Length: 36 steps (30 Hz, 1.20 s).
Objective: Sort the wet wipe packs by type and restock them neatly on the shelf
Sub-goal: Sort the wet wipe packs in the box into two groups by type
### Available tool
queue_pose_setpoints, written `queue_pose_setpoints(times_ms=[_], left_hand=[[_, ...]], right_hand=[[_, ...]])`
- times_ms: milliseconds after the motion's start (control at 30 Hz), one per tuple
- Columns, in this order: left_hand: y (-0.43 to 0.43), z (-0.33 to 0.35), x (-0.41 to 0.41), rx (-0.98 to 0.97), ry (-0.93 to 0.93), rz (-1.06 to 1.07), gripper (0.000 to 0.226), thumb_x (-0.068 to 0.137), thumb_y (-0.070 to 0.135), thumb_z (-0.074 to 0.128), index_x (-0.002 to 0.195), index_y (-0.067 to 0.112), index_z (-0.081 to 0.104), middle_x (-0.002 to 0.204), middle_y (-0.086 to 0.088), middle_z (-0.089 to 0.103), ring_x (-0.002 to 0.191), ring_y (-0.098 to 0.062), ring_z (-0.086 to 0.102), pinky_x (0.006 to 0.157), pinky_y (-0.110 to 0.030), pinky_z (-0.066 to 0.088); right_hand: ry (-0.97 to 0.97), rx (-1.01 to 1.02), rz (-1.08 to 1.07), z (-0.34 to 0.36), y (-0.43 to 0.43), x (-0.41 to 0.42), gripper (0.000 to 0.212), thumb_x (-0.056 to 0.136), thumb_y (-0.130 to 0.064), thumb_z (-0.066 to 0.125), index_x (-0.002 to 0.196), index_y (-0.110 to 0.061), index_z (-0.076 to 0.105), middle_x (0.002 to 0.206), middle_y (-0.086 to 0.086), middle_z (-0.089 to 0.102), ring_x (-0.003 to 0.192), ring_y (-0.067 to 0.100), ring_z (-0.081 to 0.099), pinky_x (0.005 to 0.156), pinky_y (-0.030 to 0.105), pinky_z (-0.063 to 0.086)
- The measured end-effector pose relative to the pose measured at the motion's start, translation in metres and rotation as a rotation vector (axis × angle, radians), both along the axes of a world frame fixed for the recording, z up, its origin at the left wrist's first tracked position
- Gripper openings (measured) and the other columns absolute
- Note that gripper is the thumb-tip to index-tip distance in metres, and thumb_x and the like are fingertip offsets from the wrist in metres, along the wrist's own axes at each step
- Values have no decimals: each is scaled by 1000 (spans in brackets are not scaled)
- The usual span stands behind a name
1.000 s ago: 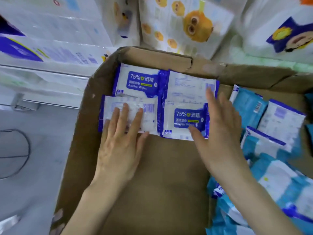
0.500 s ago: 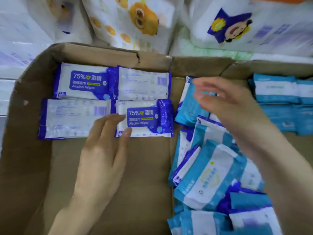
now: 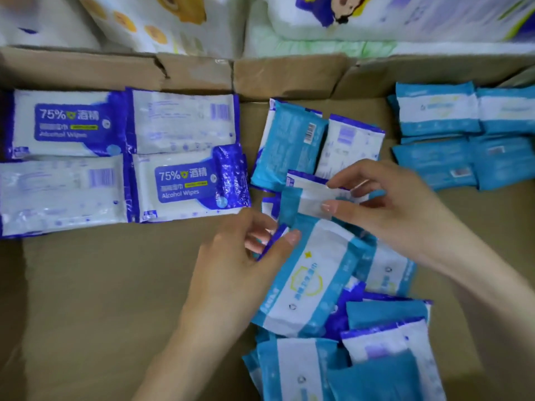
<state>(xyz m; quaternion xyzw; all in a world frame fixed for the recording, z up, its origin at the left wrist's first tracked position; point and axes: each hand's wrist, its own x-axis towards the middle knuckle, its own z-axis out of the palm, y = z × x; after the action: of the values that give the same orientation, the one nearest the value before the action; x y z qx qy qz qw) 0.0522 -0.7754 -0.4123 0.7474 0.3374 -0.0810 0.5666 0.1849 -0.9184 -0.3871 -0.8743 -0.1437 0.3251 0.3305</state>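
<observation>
Left hand [image 3: 231, 273] shifted, pinches blue pack [image 3: 272, 241] | right hand [image 3: 399, 204] grips teal pack [image 3: 307, 198]

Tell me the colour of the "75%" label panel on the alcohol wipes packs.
Dark blue with white lettering, on the alcohol wipes pack; clearest in the head view.

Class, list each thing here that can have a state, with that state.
alcohol wipe packs, four flat in a neat block, two face down
teal packs, far right, flat in a neat block
loose pile, jumbled, mixed types
left hand, pinches a blue-edged pack
right hand, pinches a teal-and-white pack
cardboard box, open
</observation>
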Motion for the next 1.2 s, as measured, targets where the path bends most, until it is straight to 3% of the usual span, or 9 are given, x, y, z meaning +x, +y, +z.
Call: queue_pose_setpoints(times_ms=[133,333,467,600,667,900,967,1100,1200], left_hand=[[-8,2,-13,118,80,-100,41,56,64,65,84,38,51,93,19,58,79,1,58,67,-27,49],[-19,-1,-16,243,139,-146,42,51,65,67,75,35,49,98,19,45,85,0,50,66,-26,40],[-16,-4,-16,132,87,-91,40,48,56,78,67,31,54,95,17,49,83,2,54,63,-10,38],[-9,-6,-18,46,45,-44,47,42,65,70,71,31,59,90,11,54,79,-13,64,76,-34,52],[-5,-3,-19,77,21,-29,49,42,66,68,73,28,62,93,12,57,83,-6,63,86,-23,49],[-3,28,20,-51,-65,85,49,41,58,75,65,21,52,69,-1,73,53,-11,66,45,-14,46],[-10,31,39,-70,-72,114,48,43,55,72,68,20,51,70,1,74,53,-13,67,48,-17,50],[-38,34,85,-29,-73,58,43,55,49,85,76,26,55,74,6,74,64,-18,72,70,-49,57],[-67,30,123,-15,-99,-69,21,63,39,70,77,33,56,73,8,74,65,-14,71,68,-41,56]], right_hand=[[36,14,-27,-10,-5,-2,28,68,-49,69,86,-33,56,92,-7,61,86,7,59,73,24,46],[116,32,-38,-33,5,8,17,78,-25,76,67,-21,64,58,-5,54,52,2,43,57,24,35],[199,183,-88,-24,6,14,18,84,-19,70,68,-17,61,72,10,62,68,12,51,68,32,39],[463,382,-359,-10,-3,24,19,93,-18,56,74,-16,55,74,1,66,70,14,63,68,32,54],[478,428,-423,-4,-11,34,19,95,-18,53,76,-16,54,71,-3,67,67,12,65,67,31,57],[486,645,-794,1,-48,69,20,96,-14,50,76,-14,54,72,-3,71,70,11,70,66,31,59],[462,651,-880,-3,-63,77,23,96,-14,52,73,-16,56,74,-4,72,73,11,71,71,33,60],[437,709,-1069,-9,-105,91,12,95,-13,53,87,-15,61,87,-1,75,84,13,72,77,38,59],[414,753,-1213,-13,-149,107,16,95,-14,53,109,-13,62,99,3,75,91,16,72,69,36,60]])
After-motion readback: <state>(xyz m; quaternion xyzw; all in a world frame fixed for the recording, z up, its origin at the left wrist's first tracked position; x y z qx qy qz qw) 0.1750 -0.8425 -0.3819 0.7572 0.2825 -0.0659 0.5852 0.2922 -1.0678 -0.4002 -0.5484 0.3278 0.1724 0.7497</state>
